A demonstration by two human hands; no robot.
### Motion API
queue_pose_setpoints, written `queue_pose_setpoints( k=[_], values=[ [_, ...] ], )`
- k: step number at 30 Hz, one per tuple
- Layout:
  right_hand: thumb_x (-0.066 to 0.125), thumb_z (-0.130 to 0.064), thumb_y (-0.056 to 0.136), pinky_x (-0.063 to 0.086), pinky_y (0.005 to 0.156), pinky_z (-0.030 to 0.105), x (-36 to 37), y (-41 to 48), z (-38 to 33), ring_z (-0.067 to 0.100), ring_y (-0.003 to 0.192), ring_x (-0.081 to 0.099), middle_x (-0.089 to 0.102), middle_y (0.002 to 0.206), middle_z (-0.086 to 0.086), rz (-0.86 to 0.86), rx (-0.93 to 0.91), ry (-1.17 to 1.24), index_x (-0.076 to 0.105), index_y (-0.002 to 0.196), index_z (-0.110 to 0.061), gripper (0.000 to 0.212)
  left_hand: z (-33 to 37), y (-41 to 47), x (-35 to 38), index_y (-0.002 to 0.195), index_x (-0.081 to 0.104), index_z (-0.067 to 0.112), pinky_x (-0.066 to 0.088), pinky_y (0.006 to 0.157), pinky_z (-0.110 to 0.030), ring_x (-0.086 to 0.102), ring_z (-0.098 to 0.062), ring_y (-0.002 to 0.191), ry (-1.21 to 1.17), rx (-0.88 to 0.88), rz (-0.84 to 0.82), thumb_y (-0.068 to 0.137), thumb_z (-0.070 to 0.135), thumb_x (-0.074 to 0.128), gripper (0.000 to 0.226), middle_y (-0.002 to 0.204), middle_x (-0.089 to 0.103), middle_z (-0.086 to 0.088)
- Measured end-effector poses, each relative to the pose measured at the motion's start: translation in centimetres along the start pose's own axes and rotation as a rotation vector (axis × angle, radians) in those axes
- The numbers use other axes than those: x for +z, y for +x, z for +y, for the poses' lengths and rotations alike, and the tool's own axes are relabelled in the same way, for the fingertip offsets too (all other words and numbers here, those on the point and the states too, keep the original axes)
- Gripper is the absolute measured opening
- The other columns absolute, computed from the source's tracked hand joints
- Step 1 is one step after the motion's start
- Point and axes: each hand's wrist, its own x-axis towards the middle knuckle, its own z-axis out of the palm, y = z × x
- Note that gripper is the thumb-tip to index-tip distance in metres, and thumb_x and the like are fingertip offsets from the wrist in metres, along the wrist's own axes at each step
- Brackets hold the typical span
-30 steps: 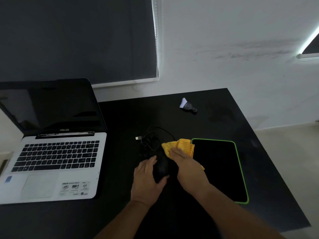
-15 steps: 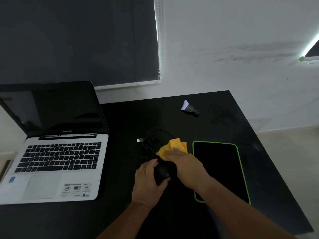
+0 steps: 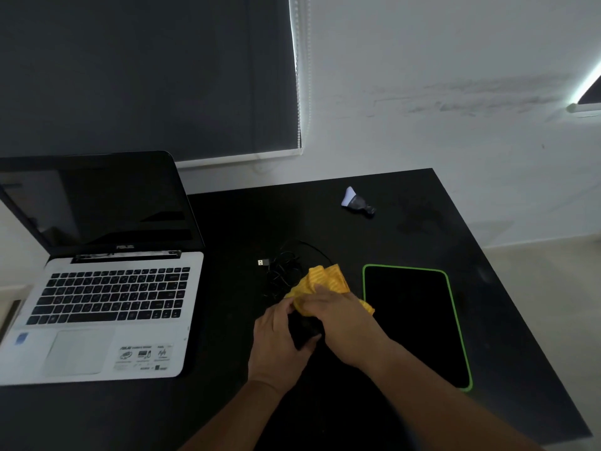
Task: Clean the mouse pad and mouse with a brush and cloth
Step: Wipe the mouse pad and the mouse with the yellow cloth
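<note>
Mouse: I see a black body held just left of the mouse pad, over the black table, mostly hidden between 2 hands. Left hand: I see its fingers curled around the left side and underside of the mouse, clamped on it. Right hand: it lies over the top of the mouse, fingers closed on a yellow cloth and pressing it against the front end; the cloth bunches up beyond the knuckles, and 1 corner shows at the right of the hand, reaching the near left edge of the pad. Whether the mouse rests on the table or is lifted, I cannot tell. Mouse pad: a black rectangle with a green border, flat on the table, right of the hands. Cable: a loose black tangle just beyond the cloth, with its plug lying at the left end. Brush: a short tool with pale bristles and a dark handle, lying alone near the far edge of the table, well apart from the hands. Laptop: open at the left of the table, white keyboard deck, dark screen. Behind the table I see a dark blind and a pale wall.
</note>
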Motion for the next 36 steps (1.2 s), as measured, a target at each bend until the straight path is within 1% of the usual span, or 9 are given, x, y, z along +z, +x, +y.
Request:
queue_pose_setpoints(
  k=[6, 13, 16, 18, 22, 26, 31, 33, 36],
  values=[
    [0.055, -0.016, 0.099, 0.029, 0.119, 0.044, -0.9, 0.4, 1.6, 0.017, 0.155, 0.020, 0.036, 0.163, -0.004, 0.018, 0.107, -0.010, 0.038, 0.156, -0.024, 0.060, -0.1, 0.1, 0.2, 0.146, 0.042, 0.024, 0.028, 0.112, -0.026, 0.033, 0.011, 0.117, 0.023, 0.035, 0.019, 0.079, 0.047, 0.084, 0.082, 0.125, 0.050, 0.022],
    [0.046, -0.011, 0.096, 0.016, 0.123, 0.041, 0.6, -2.0, -0.8, 0.017, 0.158, 0.001, 0.023, 0.168, -0.012, -0.055, -0.059, -0.063, 0.035, 0.156, -0.030, 0.064, -0.1, 0.0, 0.0, 0.145, 0.035, 0.033, 0.030, 0.113, -0.032, 0.040, 0.001, 0.127, -0.024, 0.056, 0.034, 0.083, 0.046, 0.080, 0.078, 0.138, 0.048, 0.017],
    [0.040, -0.025, 0.094, 0.022, 0.123, 0.046, 1.0, -2.4, -1.0, 0.021, 0.158, 0.005, 0.029, 0.166, -0.011, 0.003, -0.062, -0.123, 0.041, 0.153, -0.030, 0.059, 0.0, 0.0, -0.1, 0.150, 0.037, 0.025, 0.033, 0.114, -0.035, 0.042, -0.008, 0.129, -0.019, 0.025, 0.024, 0.084, 0.045, 0.078, 0.080, 0.144, 0.052, 0.005],
    [0.035, -0.034, 0.096, 0.017, 0.124, 0.044, 1.8, -3.0, -1.6, 0.021, 0.158, 0.004, 0.033, 0.163, -0.010, -0.010, -0.139, -0.159, 0.046, 0.149, -0.028, 0.055, -0.1, 0.0, -0.1, 0.152, 0.036, 0.026, 0.033, 0.110, -0.031, 0.041, -0.011, 0.129, -0.007, 0.024, 0.012, 0.086, 0.041, 0.075, 0.078, 0.145, 0.050, 0.002],
    [0.030, -0.038, 0.103, 0.012, 0.126, 0.039, 2.2, -3.4, -0.3, 0.012, 0.156, -0.006, 0.016, 0.169, -0.014, 0.019, -0.059, -0.101, 0.031, 0.158, -0.028, 0.056, -0.2, 0.3, 0.0, 0.149, 0.039, 0.027, 0.026, 0.109, -0.027, 0.042, -0.010, 0.132, 0.010, 0.050, 0.006, 0.084, 0.034, 0.080, 0.078, 0.143, 0.053, 0.006],
    [0.031, -0.039, 0.104, 0.015, 0.123, 0.035, 3.0, -4.0, -0.1, 0.014, 0.157, 0.000, 0.020, 0.168, -0.014, 0.043, -0.062, -0.097, 0.035, 0.157, -0.028, 0.054, -0.2, 0.3, 0.0, 0.147, 0.039, 0.030, 0.027, 0.107, -0.028, 0.042, -0.007, 0.129, 0.029, 0.063, -0.001, 0.083, 0.037, 0.080, 0.076, 0.139, 0.055, 0.009],
    [0.035, -0.038, 0.102, 0.039, 0.118, 0.046, 3.7, -4.8, 0.9, 0.021, 0.155, 0.018, 0.031, 0.165, -0.009, 0.111, 0.068, -0.071, 0.048, 0.151, -0.022, 0.053, -0.1, 0.3, 0.2, 0.141, 0.045, 0.034, 0.033, 0.109, -0.029, 0.047, -0.005, 0.125, 0.036, 0.060, 0.027, 0.083, 0.042, 0.080, 0.068, 0.132, 0.058, 0.014],
    [0.038, -0.036, 0.100, 0.037, 0.119, 0.043, 4.9, -5.5, 0.5, 0.024, 0.153, 0.022, 0.035, 0.164, -0.006, 0.122, 0.004, -0.125, 0.050, 0.150, -0.019, 0.053, -0.1, 0.3, 0.1, 0.141, 0.044, 0.034, 0.030, 0.110, -0.027, 0.046, -0.003, 0.125, 0.023, 0.047, 0.025, 0.083, 0.041, 0.079, 0.068, 0.133, 0.058, 0.014],
    [0.037, -0.040, 0.102, 0.029, 0.123, 0.042, 5.0, -6.0, 1.0, 0.021, 0.155, 0.021, 0.021, 0.168, -0.008, 0.129, 0.052, -0.094, 0.041, 0.155, -0.022, 0.056, -0.1, 0.3, 0.1, 0.143, 0.042, 0.030, 0.033, 0.112, -0.030, 0.043, 0.002, 0.121, 0.015, 0.032, 0.032, 0.080, 0.040, 0.081, 0.075, 0.129, 0.055, 0.018]
  ],
)
